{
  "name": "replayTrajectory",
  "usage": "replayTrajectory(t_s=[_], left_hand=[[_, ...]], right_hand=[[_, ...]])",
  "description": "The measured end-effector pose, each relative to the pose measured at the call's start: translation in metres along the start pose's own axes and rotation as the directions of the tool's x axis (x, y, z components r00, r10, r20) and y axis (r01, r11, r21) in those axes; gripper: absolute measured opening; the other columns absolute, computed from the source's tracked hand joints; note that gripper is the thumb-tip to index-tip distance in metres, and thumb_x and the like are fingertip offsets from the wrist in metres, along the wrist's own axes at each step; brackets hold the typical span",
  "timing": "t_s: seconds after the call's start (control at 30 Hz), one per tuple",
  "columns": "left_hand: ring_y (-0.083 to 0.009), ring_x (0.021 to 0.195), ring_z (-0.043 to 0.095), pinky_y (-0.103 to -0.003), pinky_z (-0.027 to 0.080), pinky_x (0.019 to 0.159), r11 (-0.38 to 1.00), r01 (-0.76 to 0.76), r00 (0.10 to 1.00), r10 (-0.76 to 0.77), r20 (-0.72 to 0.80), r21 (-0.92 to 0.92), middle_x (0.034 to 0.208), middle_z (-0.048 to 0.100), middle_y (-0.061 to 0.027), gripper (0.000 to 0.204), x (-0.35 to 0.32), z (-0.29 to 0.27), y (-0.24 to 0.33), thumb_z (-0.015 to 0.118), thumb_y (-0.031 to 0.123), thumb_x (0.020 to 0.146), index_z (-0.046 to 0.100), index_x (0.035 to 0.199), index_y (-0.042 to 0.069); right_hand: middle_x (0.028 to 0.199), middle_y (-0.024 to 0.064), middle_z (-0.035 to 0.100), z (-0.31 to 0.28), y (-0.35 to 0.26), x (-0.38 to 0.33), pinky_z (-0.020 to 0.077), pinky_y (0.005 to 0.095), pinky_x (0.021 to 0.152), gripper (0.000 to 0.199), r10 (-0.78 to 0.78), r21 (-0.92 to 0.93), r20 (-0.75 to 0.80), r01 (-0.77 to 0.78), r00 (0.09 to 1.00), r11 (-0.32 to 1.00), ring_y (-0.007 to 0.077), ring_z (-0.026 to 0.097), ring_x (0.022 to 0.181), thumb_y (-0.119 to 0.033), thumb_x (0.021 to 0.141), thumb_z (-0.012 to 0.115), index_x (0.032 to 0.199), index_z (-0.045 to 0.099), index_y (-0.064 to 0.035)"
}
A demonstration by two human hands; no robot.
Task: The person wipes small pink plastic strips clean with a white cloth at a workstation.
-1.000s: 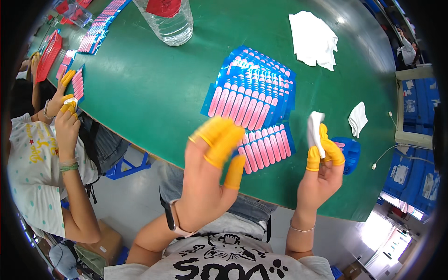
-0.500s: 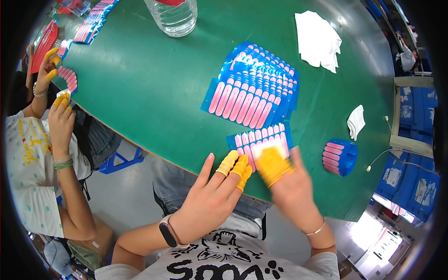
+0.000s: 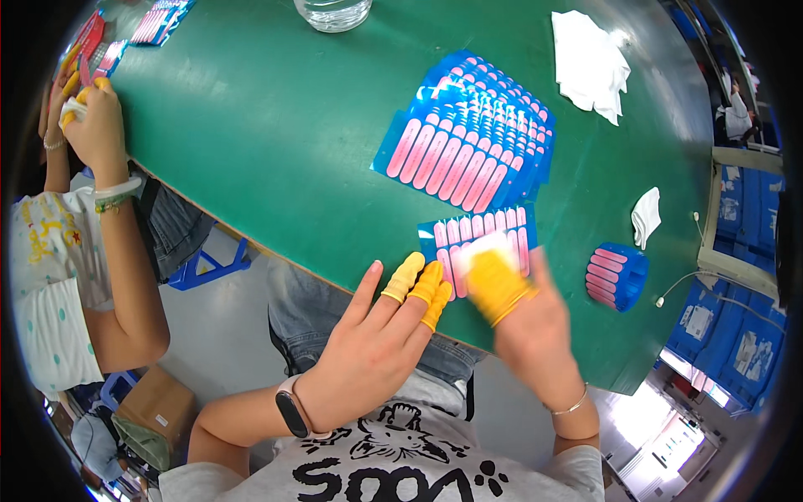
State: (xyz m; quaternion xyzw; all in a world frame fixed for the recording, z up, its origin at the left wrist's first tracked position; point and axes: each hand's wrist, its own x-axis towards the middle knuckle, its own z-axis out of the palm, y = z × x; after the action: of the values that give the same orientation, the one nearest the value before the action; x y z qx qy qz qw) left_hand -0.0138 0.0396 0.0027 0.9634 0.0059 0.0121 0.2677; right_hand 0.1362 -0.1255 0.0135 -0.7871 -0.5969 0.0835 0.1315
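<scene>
A blue sheet with rows of pink rounded strips (image 3: 512,220) lies near the table's front edge. My left hand (image 3: 365,339) rests flat at its left edge, fingers stretched and partly spread, with yellow finger cots on several. Across the middle of the sheet, my right hand (image 3: 529,318), also in yellow finger cots, presses a white cloth (image 3: 489,246). Motion blurs this hand, and the fingers hide part of the cloth and the strips. Just beyond lies a fanned pile of similar blue-and-pink sheets (image 3: 456,159). To the right, another such sheet stands curled into a ring (image 3: 617,277).
White cloths (image 3: 588,67) lie at the far right, and a smaller white cloth (image 3: 645,217) lies nearer. A clear water container (image 3: 335,12) stands at the far edge. On the left, another person's hands (image 3: 96,125) work beside more sheets (image 3: 159,23) and a red basket (image 3: 88,35).
My right hand and the cloth have shifted slightly over the sheet; my left hand stays at its edge. The whole view has moved a little. The other person's hands have come together.
</scene>
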Motion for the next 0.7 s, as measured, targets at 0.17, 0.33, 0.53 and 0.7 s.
replayTrajectory(t_s=[0.17, 0.33, 0.53, 0.7], left_hand=[[-0.0345, 0.134, 0.046, -0.056, 0.03, 0.113, 1.0, -0.007, 0.999, 0.008, 0.039, -0.01, 0.131, 0.057, -0.0153, 0.036, -0.003, -0.002, -0.001, 0.061, 0.009, 0.082, 0.064, 0.116, -0.003], [-0.0346, 0.134, 0.045, -0.056, 0.028, 0.114, 1.0, -0.013, 0.999, 0.013, 0.031, 0.005, 0.135, 0.055, -0.0165, 0.034, -0.004, -0.001, 0.0, 0.061, 0.012, 0.084, 0.065, 0.114, -0.003], [-0.0351, 0.134, 0.046, -0.054, 0.028, 0.114, 1.0, 0.022, 1.0, -0.022, 0.023, -0.006, 0.133, 0.054, -0.0158, 0.03, -0.007, 0.001, 0.0, 0.061, 0.013, 0.084, 0.066, 0.109, -0.001], [-0.0348, 0.133, 0.046, -0.053, 0.028, 0.114, 1.0, 0.008, 0.997, -0.009, 0.074, 0.006, 0.133, 0.054, -0.0135, 0.037, -0.007, -0.002, 0.0, 0.061, 0.013, 0.084, 0.064, 0.118, -0.001]], right_hand=[[0.119, 0.0126, 0.067, 0.001, -0.016, 0.005, 0.0361, 0.0603, 0.109, 0.042, -0.105, 0.13, 0.054, 0.097, 0.993, 0.987, 0.0262, 0.064, 0.114, 0.004, 0.073, 0.061, 0.115, 0.067, -0.0024], [0.119, 0.0114, 0.067, -0.003, -0.001, 0.008, 0.0376, 0.0575, 0.11, 0.04, -0.071, -0.048, -0.012, 0.071, 0.997, 0.996, 0.0251, 0.063, 0.115, -0.003, 0.073, 0.064, 0.113, 0.068, -0.0041], [0.12, 0.0114, 0.067, -0.003, 0.007, 0.014, 0.0327, 0.063, 0.11, 0.047, 0.004, -0.047, -0.011, -0.004, 1.0, 0.999, 0.0248, 0.065, 0.111, 0.001, 0.07, 0.063, 0.117, 0.067, -0.0028], [0.119, 0.0101, 0.067, 0.003, 0.002, 0.011, 0.0311, 0.0631, 0.112, 0.044, 0.014, -0.037, -0.05, -0.016, 0.999, 0.999, 0.0225, 0.064, 0.113, 0.0, 0.072, 0.064, 0.116, 0.068, -0.0047]])
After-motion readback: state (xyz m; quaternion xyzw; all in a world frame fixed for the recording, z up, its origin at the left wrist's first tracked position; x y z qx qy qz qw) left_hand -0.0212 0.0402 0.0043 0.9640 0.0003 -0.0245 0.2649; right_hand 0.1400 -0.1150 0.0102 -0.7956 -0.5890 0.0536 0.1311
